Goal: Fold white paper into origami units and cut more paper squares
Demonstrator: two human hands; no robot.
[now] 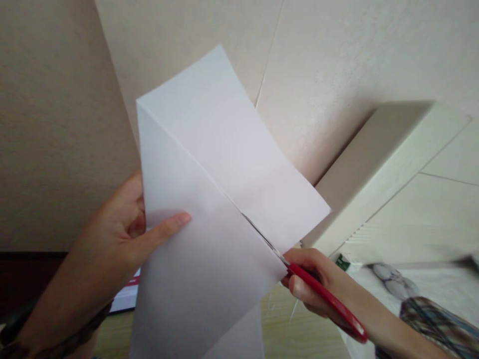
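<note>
A large white sheet of paper [202,239] with a diagonal crease is held up in the middle of the view. My left hand [127,224] pinches its left edge, thumb on the front and the other fingers mostly hidden behind. At the lower right, my right hand [314,279] grips a pair of scissors with red handles [329,304]. Their metal blades lie along the crease, inside the sheet, and the paper is parted at its lower right edge. Part of the scissors is hidden by the paper and my fingers.
Below the paper lies a light wooden tabletop [299,329]. A white and red printed item [126,296] sits at the lower left. A white box-shaped fixture [389,159] stands at right, with a checked cloth [437,324] below it. Pale walls [179,30] rise behind.
</note>
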